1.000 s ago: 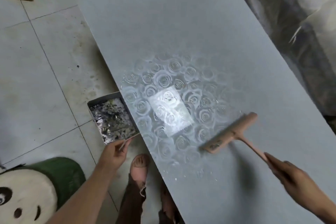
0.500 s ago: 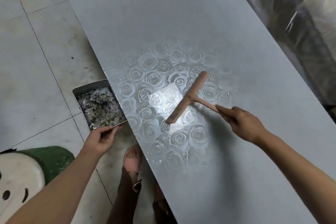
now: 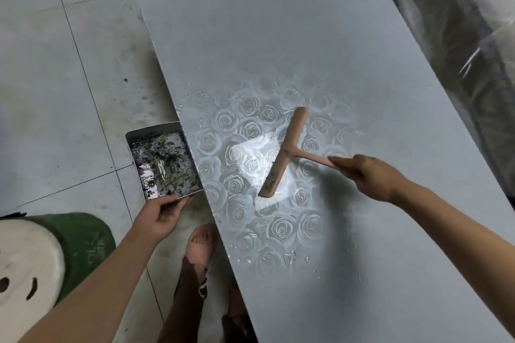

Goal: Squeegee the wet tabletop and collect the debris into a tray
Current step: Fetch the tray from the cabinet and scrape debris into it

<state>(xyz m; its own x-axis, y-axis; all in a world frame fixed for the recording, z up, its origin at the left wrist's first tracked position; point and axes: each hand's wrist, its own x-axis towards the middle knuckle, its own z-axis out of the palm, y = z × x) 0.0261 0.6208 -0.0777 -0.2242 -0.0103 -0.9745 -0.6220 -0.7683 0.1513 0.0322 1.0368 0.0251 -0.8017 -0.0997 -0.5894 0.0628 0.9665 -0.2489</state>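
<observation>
Right hand first: its fingers are curled round the thin handle of the squeegee, right out at the tail end. I can't see how the thumb sits. The left hand has its fingertips pinching the near rim of the tray, and that one spot seems to be the only hold on it

Moving out from there, the squeegee's blade bar is down on the shiny wet patch in the middle of the tabletop, at a slant, with its working side towards the left edge. The tray hangs off that left edge, its long side running along it and a bit lower. Can't tell if it actually touches the table. It's loaded with dark soggy debris and what looks like a fair bit of water

What I'd worry about:
- A full tray held by one rim is a lever. If the wrist dips or the squeegee bumps it, it'll probably slop onto the floor or the foot just below
- The bar is about as long as the tray's side, so if the pull drifts, water likely runs off the edge past a corner of the tray
- A grip that far back gives weak pressure, so the blade could skip and leave streaks
- The droplets further down the table look outside this stroke's path, so they'd need another pass
</observation>
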